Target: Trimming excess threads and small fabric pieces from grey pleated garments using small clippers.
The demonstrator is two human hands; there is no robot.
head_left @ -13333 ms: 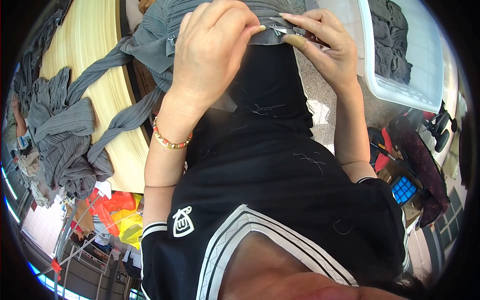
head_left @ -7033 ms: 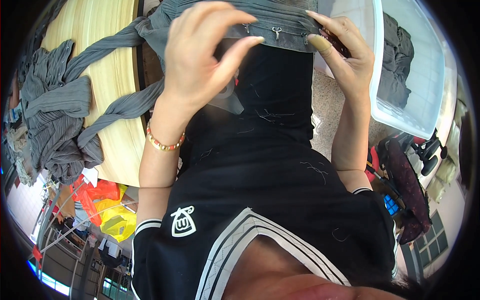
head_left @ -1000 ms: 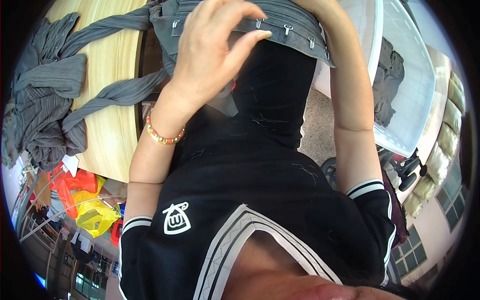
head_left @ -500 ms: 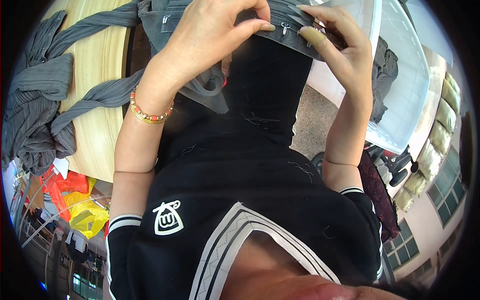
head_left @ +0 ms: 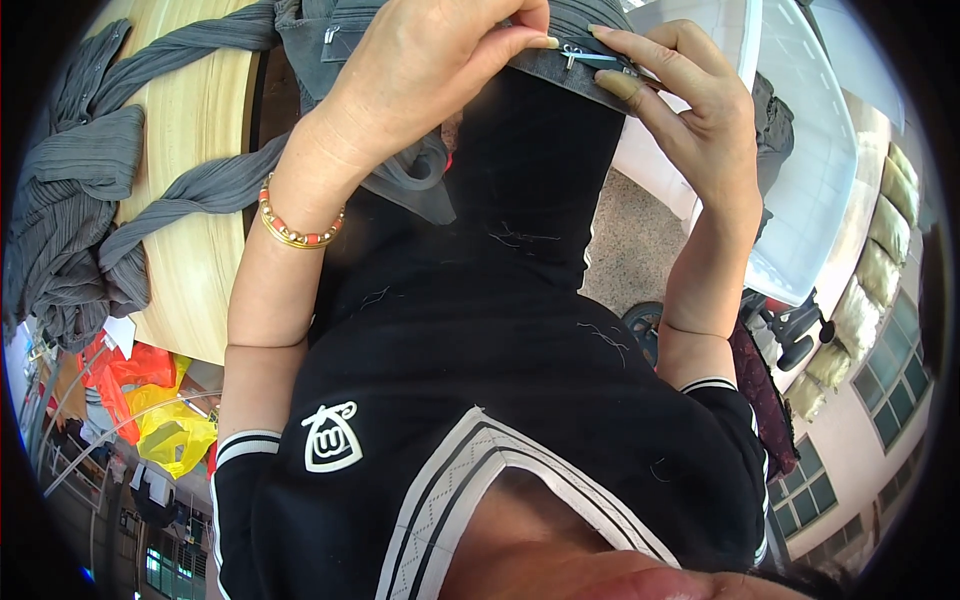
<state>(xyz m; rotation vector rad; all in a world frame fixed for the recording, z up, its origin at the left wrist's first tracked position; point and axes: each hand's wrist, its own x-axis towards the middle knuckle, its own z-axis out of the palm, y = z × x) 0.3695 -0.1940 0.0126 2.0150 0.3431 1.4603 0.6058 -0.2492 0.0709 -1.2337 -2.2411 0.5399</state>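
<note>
A dark grey garment (head_left: 570, 90) with fine pleats lies across my lap, its edge turned toward me. Small metal hooks (head_left: 571, 56) are fixed along that edge. My left hand (head_left: 420, 75) rests over the garment, thumb and forefinger pinched beside one hook; what is between the fingertips is too small to make out. In my right hand (head_left: 700, 110) is a pair of thread snips (head_left: 598, 58), held between thumb and fingers. Its thin blades point left, lying at the hook close to my left fingertips.
More grey pleated cloth (head_left: 80, 180) lies twisted over a pale wooden table (head_left: 190, 230) at left. A white plastic bin (head_left: 825, 150) with dark cloth stands at right. Red (head_left: 150, 365) and yellow (head_left: 178, 430) plastic bags are at lower left.
My right hand has turned and brought the snips' blades left and down to the hook. My left pinch has risen slightly from the garment's edge toward the blades.
</note>
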